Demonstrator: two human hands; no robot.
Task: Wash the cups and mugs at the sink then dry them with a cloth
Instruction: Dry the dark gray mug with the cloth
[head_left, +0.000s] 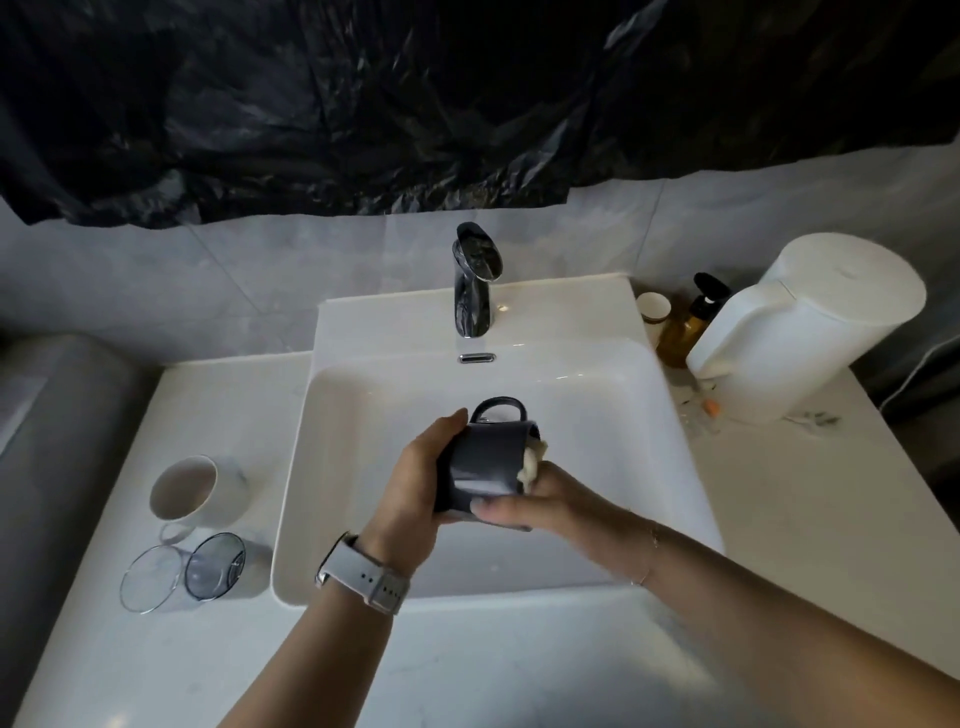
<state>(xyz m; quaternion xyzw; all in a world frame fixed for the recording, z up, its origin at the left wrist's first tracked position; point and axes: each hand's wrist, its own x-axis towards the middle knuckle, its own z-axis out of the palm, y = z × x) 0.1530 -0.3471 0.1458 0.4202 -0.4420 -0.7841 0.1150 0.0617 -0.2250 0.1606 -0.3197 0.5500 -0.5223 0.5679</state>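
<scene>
We see 2 hands over the white sink (363, 415), both on 1 dark mug (485, 462). The mug lies on its side above the basin, handle up toward the faucet (474, 280), mouth facing right. Our left hand (415, 483) grips the mug's base end, fingers curled round it w/ the thumb on top near the handle. Our right hand (540, 501) holds the mouth end, thumb laid along the mug's lower side, and presses a pale cloth or sponge (532, 460) at the rim; can't tell which it is, since only a small bunch shows betw. hand and mug. A grey watch (363, 574) sits on the left wrist, a thin bracelet (647, 558) on the right.

On the bench (218, 649) left of the sink stands a white mug (200, 493), tilted, mouth toward us. Just in front of it lies a clear glass cup (182, 569) on its side, open end to the left. The 2 are near each other; can't tell if touching.

Right of the sink, at the back, a white jug-shaped appliance (810, 322), an amber pump bottle (688, 327) beside it, and a small white-lidded jar (653, 307). Black plastic sheeting (415, 104) hangs over the wall above.
</scene>
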